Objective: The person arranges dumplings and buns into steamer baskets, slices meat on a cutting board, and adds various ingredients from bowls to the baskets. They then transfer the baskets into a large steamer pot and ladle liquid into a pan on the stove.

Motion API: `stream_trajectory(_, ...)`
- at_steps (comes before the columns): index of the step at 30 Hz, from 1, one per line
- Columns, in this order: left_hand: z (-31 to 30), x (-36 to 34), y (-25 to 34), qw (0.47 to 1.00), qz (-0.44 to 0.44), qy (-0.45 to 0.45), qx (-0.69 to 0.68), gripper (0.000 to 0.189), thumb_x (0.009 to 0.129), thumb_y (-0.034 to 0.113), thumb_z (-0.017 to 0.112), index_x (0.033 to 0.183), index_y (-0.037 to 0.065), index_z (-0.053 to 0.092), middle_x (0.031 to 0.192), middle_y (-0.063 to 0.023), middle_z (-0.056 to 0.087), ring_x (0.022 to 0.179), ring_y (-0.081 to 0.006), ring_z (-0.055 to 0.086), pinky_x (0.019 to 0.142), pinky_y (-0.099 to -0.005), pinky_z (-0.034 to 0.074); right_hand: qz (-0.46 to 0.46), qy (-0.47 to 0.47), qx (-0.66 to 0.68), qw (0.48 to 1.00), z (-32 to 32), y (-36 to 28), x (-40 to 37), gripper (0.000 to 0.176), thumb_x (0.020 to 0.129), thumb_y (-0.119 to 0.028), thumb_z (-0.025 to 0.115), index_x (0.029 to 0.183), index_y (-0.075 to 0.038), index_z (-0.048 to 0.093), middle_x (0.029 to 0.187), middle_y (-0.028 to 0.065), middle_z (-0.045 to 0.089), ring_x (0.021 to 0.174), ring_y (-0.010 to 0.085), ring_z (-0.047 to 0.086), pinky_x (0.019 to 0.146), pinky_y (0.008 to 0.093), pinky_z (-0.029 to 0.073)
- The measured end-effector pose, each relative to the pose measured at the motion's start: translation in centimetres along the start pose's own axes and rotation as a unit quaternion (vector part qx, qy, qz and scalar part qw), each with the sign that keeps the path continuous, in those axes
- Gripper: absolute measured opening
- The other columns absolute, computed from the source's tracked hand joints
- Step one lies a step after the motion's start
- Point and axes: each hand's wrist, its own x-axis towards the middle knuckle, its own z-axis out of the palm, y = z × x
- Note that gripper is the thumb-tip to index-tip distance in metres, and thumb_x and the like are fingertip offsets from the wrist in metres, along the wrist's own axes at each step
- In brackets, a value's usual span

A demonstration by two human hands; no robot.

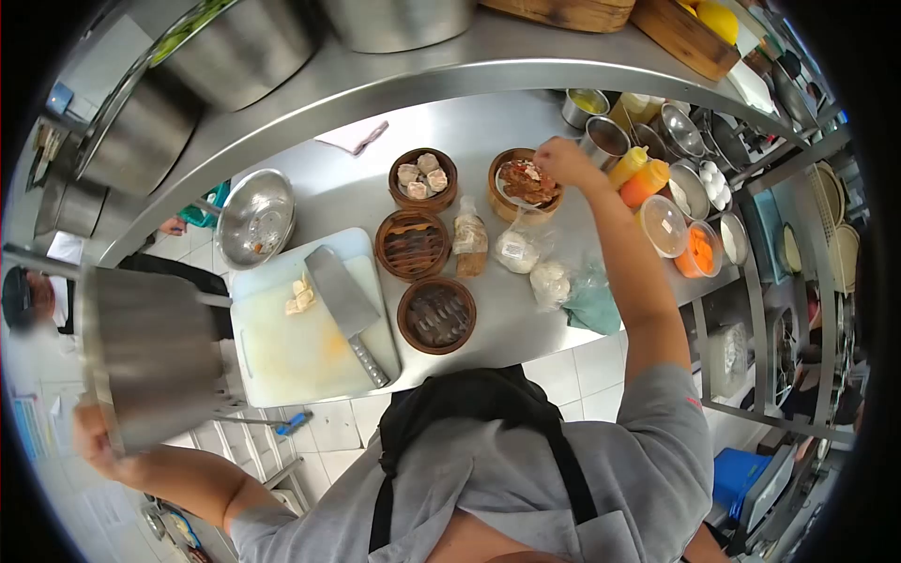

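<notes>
My left hand (94, 433) grips the rim of a large metal pot (155, 352) at the far left; both are smeared by motion. My right hand (567, 162) is over the right edge of a bamboo steamer (510, 210) with reddish-brown food (527, 182) in it. Its fingers are pinched together, and what they hold, if anything, is hidden. Left of it, another bamboo steamer (394, 181) holds several dumplings (416, 190). Two more steamers (383, 258) (405, 333) show bare slatted bottoms. A bottle (470, 246) and knotted plastic bags (516, 251) are beside them.
A cleaver (343, 296) and pale food pieces (300, 297) lie on a white cutting board (267, 352). Near it sits a metal colander (230, 225). Squeeze bottles (645, 184) and tubs (663, 228) line the right. A shelf (404, 80) with pots overhangs the back. A person (38, 300) is at left.
</notes>
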Motion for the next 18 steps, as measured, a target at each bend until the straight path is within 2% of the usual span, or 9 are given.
stream_trajectory(2,-1.1,0.2,1.1,0.981,-0.096,0.158,-0.057,0.024,0.085,0.007,0.065,0.104,-0.004,0.057,0.08,-0.0096,0.062,0.06,-0.0159,0.055,0.054,-0.0273,0.043,-0.011,0.06,0.047,0.997,-2.4,0.0,-1.0,0.022,0.083,-0.024,0.067,0.088,-0.002,0.069,0.087,0.0189,0.067,0.082,0.033,0.065,0.073,0.041,0.05)
stream_trajectory(3,-1.9,1.2,1.6,0.983,-0.127,0.111,-0.071,0.029,0.086,0.007,0.064,0.11,-0.006,0.055,0.08,-0.0105,0.062,0.06,-0.0161,0.055,0.053,-0.0278,0.044,-0.035,0.104,0.065,0.992,-3.3,0.2,-2.2,0.023,0.084,-0.024,0.066,0.087,-0.001,0.067,0.085,0.0188,0.066,0.08,0.0329,0.064,0.072,0.0412,0.05)
stream_trajectory(4,-3.3,2.5,2.0,0.982,-0.161,0.071,-0.072,0.035,0.087,0.007,0.063,0.116,-0.008,0.052,0.08,-0.0113,0.063,0.06,-0.0163,0.056,0.052,-0.0284,0.045,-0.024,0.1,0.022,0.994,-3.7,1.0,-3.1,0.026,0.085,-0.027,0.066,0.096,-0.004,0.069,0.09,0.0178,0.066,0.089,0.0329,0.063,0.077,0.0411,0.049)
stream_trajectory(5,-5.5,1.9,0.5,0.979,-0.196,0.062,-0.014,0.034,0.088,0.006,0.063,0.117,-0.006,0.052,0.077,-0.011,0.062,0.059,-0.0163,0.057,0.052,-0.0285,0.046,-0.027,0.098,0.051,0.994,-4.7,0.0,-4.1,0.025,0.086,-0.026,0.067,0.097,-0.004,0.069,0.086,0.0155,0.066,0.085,0.0318,0.061,0.076,0.0411,0.049)
stream_trajectory(7,-4.6,4.6,1.6,0.977,-0.194,0.089,-0.017,0.024,0.086,-0.001,0.062,0.109,-0.003,0.057,0.072,-0.0093,0.063,0.057,-0.0147,0.058,0.051,-0.0259,0.045,-0.042,0.116,0.162,0.979,-3.7,0.2,-5.9,0.018,0.084,-0.017,0.069,0.093,-0.001,0.067,0.077,0.0102,0.064,0.072,0.0196,0.059,0.068,0.0337,0.048)
stream_trajectory(10,-4.4,7.2,2.2,0.964,-0.249,0.089,0.035,0.023,0.085,0.009,0.072,0.103,-0.002,0.062,0.068,-0.005,0.061,0.053,-0.0083,0.056,0.045,-0.0232,0.042,0.052,0.002,0.314,0.948,-4.6,-2.1,-9.0,0.009,0.087,-0.007,0.066,0.093,-0.001,0.064,0.07,-0.0021,0.057,0.06,0.0056,0.052,0.052,0.0221,0.042)
stream_trajectory(13,-4.3,8.5,0.0,0.948,-0.304,0.08,0.043,0.026,0.085,0.016,0.075,0.1,-0.001,0.063,0.061,-0.0029,0.06,0.05,-0.0068,0.056,0.04,-0.0222,0.041,0.024,0.022,0.368,0.929,-4.1,-4.0,-11.3,0.009,0.089,-0.007,0.065,0.096,-0.002,0.063,0.071,-0.0024,0.058,0.058,0.0028,0.049,0.05,0.0196,0.039)
stream_trajectory(15,-3.6,9.5,-2.6,0.953,-0.297,0.057,0.024,0.027,0.084,0.018,0.076,0.099,-0.001,0.063,0.06,-0.0032,0.06,0.05,-0.0074,0.057,0.041,-0.0222,0.041,0.032,0.003,0.413,0.91,-4.4,-5.5,-12.6,0.01,0.089,-0.007,0.066,0.096,-0.001,0.062,0.072,-0.0025,0.058,0.057,0.0034,0.049,0.05,0.0198,0.039)
stream_trajectory(18,-0.9,10.9,-4.7,0.952,-0.303,0.046,0.005,0.031,0.083,0.021,0.077,0.1,0.0,0.063,0.058,-0.004,0.061,0.049,-0.0089,0.059,0.042,-0.023,0.042,-0.002,0.006,0.377,0.926,-4.7,-6.7,-13.4,0.008,0.089,-0.007,0.066,0.09,-0.003,0.06,0.071,-0.0031,0.057,0.057,0.0029,0.048,0.05,0.0193,0.038)
